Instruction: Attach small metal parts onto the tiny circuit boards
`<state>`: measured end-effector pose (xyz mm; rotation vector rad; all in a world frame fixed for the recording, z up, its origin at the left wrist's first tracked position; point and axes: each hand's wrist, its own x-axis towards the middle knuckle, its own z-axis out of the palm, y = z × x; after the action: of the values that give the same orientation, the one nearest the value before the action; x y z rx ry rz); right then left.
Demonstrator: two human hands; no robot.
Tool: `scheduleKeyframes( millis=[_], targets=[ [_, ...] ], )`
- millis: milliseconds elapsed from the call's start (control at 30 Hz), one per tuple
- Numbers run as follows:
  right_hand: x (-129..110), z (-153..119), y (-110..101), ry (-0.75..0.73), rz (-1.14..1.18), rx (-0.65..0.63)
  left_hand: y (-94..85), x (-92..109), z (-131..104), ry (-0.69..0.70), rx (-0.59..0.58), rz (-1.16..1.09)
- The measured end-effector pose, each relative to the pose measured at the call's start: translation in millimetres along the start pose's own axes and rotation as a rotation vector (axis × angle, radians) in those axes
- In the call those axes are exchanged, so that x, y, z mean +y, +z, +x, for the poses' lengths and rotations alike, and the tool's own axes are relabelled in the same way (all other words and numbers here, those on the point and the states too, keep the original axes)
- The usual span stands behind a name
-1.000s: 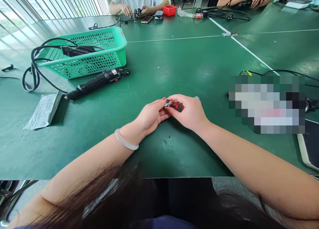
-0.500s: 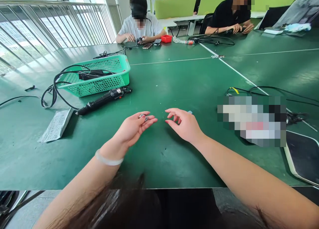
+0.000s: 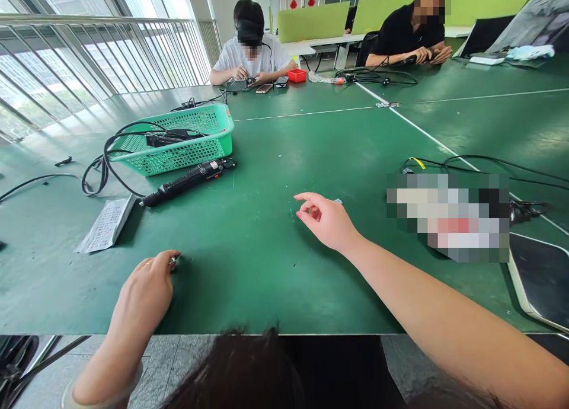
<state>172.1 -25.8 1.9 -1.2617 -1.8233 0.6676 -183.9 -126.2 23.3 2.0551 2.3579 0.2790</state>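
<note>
My left hand (image 3: 149,287) is low over the green table (image 3: 249,267) at the front left, palm down, its fingers closed around small metal pieces (image 3: 172,261) that barely show at the fingertips. Right of centre, my right hand (image 3: 326,219) hovers with thumb and fingers curled but apart, holding nothing. A small pale bluish piece (image 3: 338,201) lies just behind that hand. Left of centre is a black electric screwdriver (image 3: 189,182), and beside its tip lies a white paper packet (image 3: 106,225) with writing.
A green basket (image 3: 178,157) with black cables stands at the back left. A phone (image 3: 540,275) and a blurred-out bundle (image 3: 453,216) with cables are at the right. Two people sit across the table, near a red tray (image 3: 297,75).
My left hand has moved left and toward the table's front edge, turning from palm up to palm down and closing on the small pieces. My right hand has barely moved.
</note>
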Motion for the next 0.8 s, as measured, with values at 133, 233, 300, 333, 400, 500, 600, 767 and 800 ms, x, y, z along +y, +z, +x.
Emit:
scheduleKeyframes(
  millis=[133, 233, 300, 333, 400, 500, 600, 767, 800],
  targets=[
    [2, 0, -1, 0.033, 0.009, -0.024, 1.9, -2, -1, 0.113, -0.025, 0.020],
    [3, -1, -2, 0.042, 0.016, -0.028, 2.9, -7, 0, 0.112, -0.016, 0.001],
    [4, -1, -2, 0.043, 0.014, -0.024, 2.7, -11, 0, 0.100, -0.004, -0.019],
    [4, -1, -2, 0.044, 0.013, -0.025, 2.3, -12, 0, 0.092, 0.001, -0.030],
    [5, 0, -1, 0.046, 0.013, -0.029, 1.1, -14, 0, 0.070, 0.006, -0.053],
    [6, -1, -1, 0.050, 0.019, -0.039, -0.6, -16, 2, 0.040, -0.005, -0.076],
    [6, -2, -2, 0.051, 0.021, -0.044, -0.8, -17, 5, 0.063, -0.016, -0.107],
    [4, -2, -2, 0.049, 0.008, -0.039, -1.0, -17, 8, 0.073, -0.049, -0.160],
    [3, -2, -2, 0.051, 0.006, -0.040, -1.3, -18, 8, 0.069, -0.054, -0.170]
  ],
)
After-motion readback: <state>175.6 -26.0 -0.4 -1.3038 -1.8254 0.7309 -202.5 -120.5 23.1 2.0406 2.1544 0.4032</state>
